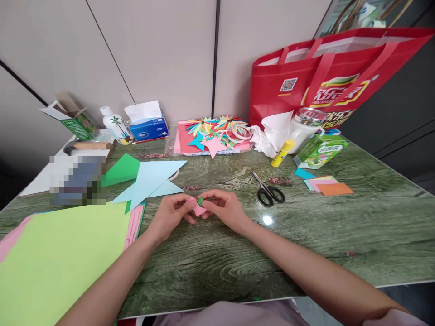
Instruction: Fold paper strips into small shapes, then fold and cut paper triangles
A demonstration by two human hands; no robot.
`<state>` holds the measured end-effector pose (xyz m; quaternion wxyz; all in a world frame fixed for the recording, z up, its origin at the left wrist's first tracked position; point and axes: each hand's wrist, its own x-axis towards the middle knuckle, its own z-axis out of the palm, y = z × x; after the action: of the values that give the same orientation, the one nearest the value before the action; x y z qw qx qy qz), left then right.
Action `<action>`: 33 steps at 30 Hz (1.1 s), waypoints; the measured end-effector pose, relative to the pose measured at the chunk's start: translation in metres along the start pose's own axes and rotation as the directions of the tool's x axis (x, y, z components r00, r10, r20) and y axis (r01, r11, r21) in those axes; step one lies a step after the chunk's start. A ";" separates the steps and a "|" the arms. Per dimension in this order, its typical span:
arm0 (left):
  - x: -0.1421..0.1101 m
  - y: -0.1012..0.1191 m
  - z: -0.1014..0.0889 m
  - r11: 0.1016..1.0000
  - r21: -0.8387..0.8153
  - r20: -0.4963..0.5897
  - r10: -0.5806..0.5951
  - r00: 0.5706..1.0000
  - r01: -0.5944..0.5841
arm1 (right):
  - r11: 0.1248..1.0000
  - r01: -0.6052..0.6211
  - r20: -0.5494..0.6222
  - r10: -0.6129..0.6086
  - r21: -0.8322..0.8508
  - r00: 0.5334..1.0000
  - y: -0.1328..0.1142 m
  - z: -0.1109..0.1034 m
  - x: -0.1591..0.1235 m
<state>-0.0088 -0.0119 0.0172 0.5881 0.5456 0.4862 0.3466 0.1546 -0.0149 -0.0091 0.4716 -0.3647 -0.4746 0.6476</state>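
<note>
Between my hands, just above the table, is a small folded pink paper piece [199, 210] with a bit of green paper [200, 202] against it. My left hand [172, 213] pinches the pink paper between thumb and fingers. My right hand [222, 208] is closed at the green paper, its thumb pressing from the right. The fingers hide part of both papers, so I cannot tell whether they are joined. Black-handled scissors [268, 190] lie to the right of my hands. Left of them are large light-blue paper stars [152, 181] and a green paper piece [124, 170].
A stack of coloured sheets, yellow-green on top [68, 258], covers the front left. Paper strips [336, 189] lie right, near a glue stick [283, 153], a green carton [321, 151] and a white mug [302, 131]. Behind are paper stars [214, 144], a tissue pack [148, 129] and a red bag [272, 104].
</note>
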 end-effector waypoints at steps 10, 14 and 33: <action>-0.001 0.001 0.002 0.988 -0.143 0.058 -0.046 0.997 0.054 | 0.991 0.112 0.006 -0.112 -0.075 0.994 -0.001 -0.004 0.000; -0.002 0.000 0.002 0.990 -0.139 0.065 -0.015 0.998 0.024 | 0.971 0.195 0.017 -0.195 -0.135 0.981 0.001 -0.004 0.000; 0.000 0.004 0.001 0.972 -0.194 0.087 -0.119 0.989 0.134 | 0.921 0.294 0.135 -0.267 -0.255 0.954 -0.006 -0.004 -0.004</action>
<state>-0.0077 -0.0117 0.0207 0.6785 0.4641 0.4606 0.3348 0.1608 -0.0169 -0.0042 0.4809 -0.3222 -0.6290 0.5189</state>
